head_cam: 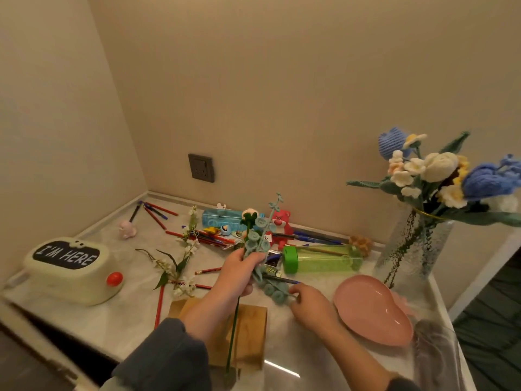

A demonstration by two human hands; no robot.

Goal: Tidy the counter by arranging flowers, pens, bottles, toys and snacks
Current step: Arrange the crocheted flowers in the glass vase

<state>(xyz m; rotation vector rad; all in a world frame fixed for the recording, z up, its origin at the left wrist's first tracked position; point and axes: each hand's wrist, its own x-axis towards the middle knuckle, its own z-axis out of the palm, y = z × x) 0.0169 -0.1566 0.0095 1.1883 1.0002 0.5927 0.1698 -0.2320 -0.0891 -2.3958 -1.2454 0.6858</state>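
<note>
Gripping a knitted flower (pixel 248 221) and a teal sprig (pixel 258 238) upright above the counter (pixel 112 320), the left hand (pixel 239 275) has its fingers curled tight round both stems; the right hand (pixel 307 303), fingers bent, pinches the end of a second sprig (pixel 273 290) lying flat just beside a pink plate (pixel 372 309). Behind lie pens (pixel 214 239), a red bear (pixel 282 221) and a green bottle (pixel 324 261); a glass vase (pixel 414 249) of flowers stands at the right.
</note>
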